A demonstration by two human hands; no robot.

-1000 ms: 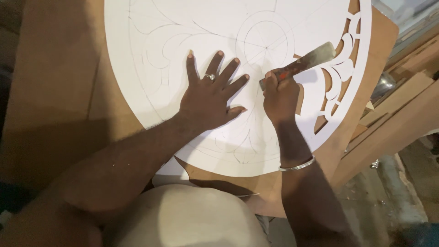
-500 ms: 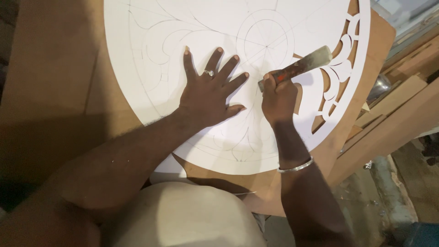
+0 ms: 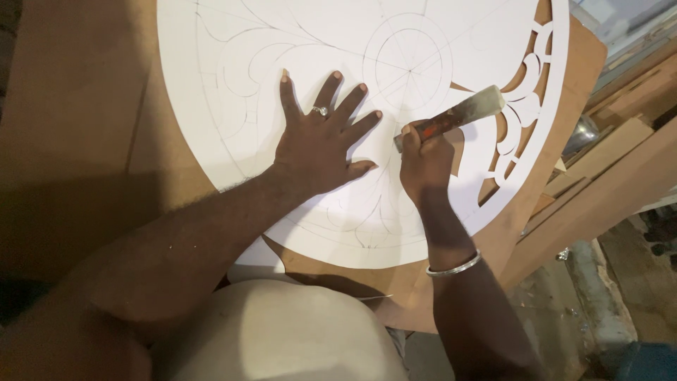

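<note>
**Left palm flat on the white disc, right fist around the chisel**

At far left lies the flat brown fibreboard sheet (image 3: 77,106) that carries the work. On it rests the large round white panel (image 3: 233,42), pencilled with curling leaf lines and a small circle at its centre. The left hand (image 3: 317,144) lies palm down on the panel, fingers spread wide and straight, a silver ring (image 3: 321,111) on one of them. Against the picture from a second ago it sits in much the same spot, with the fingers fanned the same way.

Just to its right, apart from it, the right hand (image 3: 425,161) is closed in a fist around the reddish handle of the flat steel-bladed chisel (image 3: 458,115). The blade points up and right, and its tip lies at the edge of the cut-out openings (image 3: 518,116) along the panel's right rim. The chisel's angle matches the earlier frames closely. A thin silver bangle (image 3: 455,267) circles the right wrist.

Further right, pale wooden boards (image 3: 620,176) lean beside the sheet
</note>
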